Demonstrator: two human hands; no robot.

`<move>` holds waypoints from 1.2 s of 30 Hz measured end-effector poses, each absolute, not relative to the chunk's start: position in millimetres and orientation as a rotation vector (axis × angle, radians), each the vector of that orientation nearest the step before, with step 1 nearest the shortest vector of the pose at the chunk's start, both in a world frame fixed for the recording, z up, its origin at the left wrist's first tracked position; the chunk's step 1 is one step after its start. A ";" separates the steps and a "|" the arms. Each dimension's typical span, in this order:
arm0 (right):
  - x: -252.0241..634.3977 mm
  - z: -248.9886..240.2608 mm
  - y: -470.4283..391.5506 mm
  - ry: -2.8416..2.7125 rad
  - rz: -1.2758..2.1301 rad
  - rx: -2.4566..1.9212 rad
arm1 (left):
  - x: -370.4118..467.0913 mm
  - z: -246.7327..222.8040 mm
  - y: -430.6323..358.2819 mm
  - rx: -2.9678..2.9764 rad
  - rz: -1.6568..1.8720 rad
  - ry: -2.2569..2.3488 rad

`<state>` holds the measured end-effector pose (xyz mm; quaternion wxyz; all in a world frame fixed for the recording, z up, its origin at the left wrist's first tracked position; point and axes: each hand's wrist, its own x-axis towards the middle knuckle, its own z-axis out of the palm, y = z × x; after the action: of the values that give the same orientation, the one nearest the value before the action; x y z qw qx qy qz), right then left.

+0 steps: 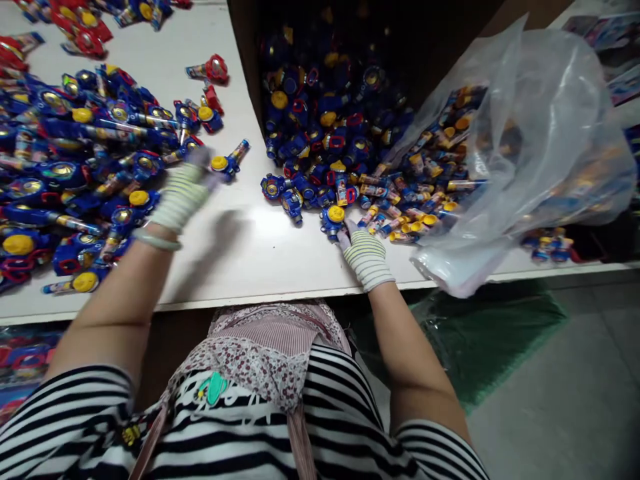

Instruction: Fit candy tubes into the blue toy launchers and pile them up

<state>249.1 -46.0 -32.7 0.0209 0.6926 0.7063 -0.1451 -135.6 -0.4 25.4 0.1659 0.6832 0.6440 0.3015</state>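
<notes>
My right hand [367, 255], in a striped glove with bare fingertips, has its thumb and fingers at a blue watch-like toy [332, 219] with a round yellow cap. The fingertips close on its lower right edge, beside a pile of small printed tubes with yellow caps [415, 213]. Over the left part of the table, my left hand [181, 192] wears the same kind of glove; motion smears its fingers. Near them lies a blue toy with a tube attached [229, 161]. A large heap of such blue toys with tubes [100, 143] spreads at the left.
A dark open box [245, 73] lies at the back, blue toys [320, 127] spilling from its mouth. At the right, a clear plastic bag [545, 127] holds more tubes. Red toys [83, 27] sit at the back left. The white table's front edge [280, 293] runs before my body.
</notes>
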 end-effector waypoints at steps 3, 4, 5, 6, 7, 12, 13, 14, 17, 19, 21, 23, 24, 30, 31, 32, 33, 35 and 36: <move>237.6 -33.4 -51.4 2.135 -0.437 2.061 | -31.1 -4.7 13.6 2.080 0.369 1.621; 238.6 -35.4 -54.6 2.158 -0.428 2.034 | -6.8 -12.7 18.3 2.085 0.305 1.669; 241.5 -38.3 -58.2 2.199 -0.424 2.018 | 10.1 -19.8 22.2 2.082 0.281 1.704; 245.6 -41.9 -62.2 2.246 -0.432 2.026 | 19.9 -26.0 24.7 2.066 0.298 1.735; 249.9 -45.8 -66.4 2.297 -0.463 2.057 | 23.7 -31.5 25.3 2.028 0.339 1.733; 246.2 -56.2 -85.9 2.539 -0.904 2.117 | 5.0 -49.4 -3.0 1.384 0.844 1.398; 238.5 -54.6 -88.5 2.576 -0.979 2.046 | 2.2 -50.7 -12.2 1.228 0.967 1.295; 229.4 -51.9 -90.4 2.596 -1.026 1.983 | 0.5 -51.2 -20.9 1.105 1.074 1.201; 203.4 -41.9 -92.5 2.596 -1.017 1.897 | -0.7 -48.9 -39.3 0.991 1.249 1.084; 193.5 -36.3 -93.1 2.582 -0.958 1.888 | -2.1 -44.6 -43.9 1.073 1.270 1.138; 190.5 -31.7 -94.3 2.582 -0.893 1.892 | -4.5 -39.5 -45.2 1.168 1.266 1.183; 191.0 -26.6 -95.6 2.582 -0.823 1.897 | -5.7 -35.4 -46.5 1.210 1.266 1.189; 191.3 -23.4 -96.1 2.577 -0.787 1.892 | -5.3 -34.2 -47.6 1.215 1.278 1.183; 182.7 -5.7 -96.6 2.444 -0.635 1.839 | -0.2 -36.6 -56.8 1.376 1.330 1.244; 181.0 -5.7 -96.5 2.422 -0.635 1.836 | -0.5 -36.3 -57.6 1.437 1.324 1.264; 180.0 -7.1 -96.3 2.407 -0.643 1.846 | -1.3 -35.3 -58.2 1.497 1.322 1.280; 179.6 -10.0 -96.4 2.402 -0.659 1.872 | -2.3 -33.6 -58.5 1.556 1.323 1.289; 180.3 -18.7 -97.4 2.440 -0.786 1.928 | -4.3 -28.8 -58.9 1.673 1.306 1.271; 181.0 -23.4 -98.9 2.485 -0.946 1.920 | -4.9 -26.3 -59.3 1.724 1.272 1.244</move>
<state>181.0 -98.9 -23.4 -0.0692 0.5840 0.7559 -0.2879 -4.9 -59.3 -26.3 0.3259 0.6580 0.4747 0.4853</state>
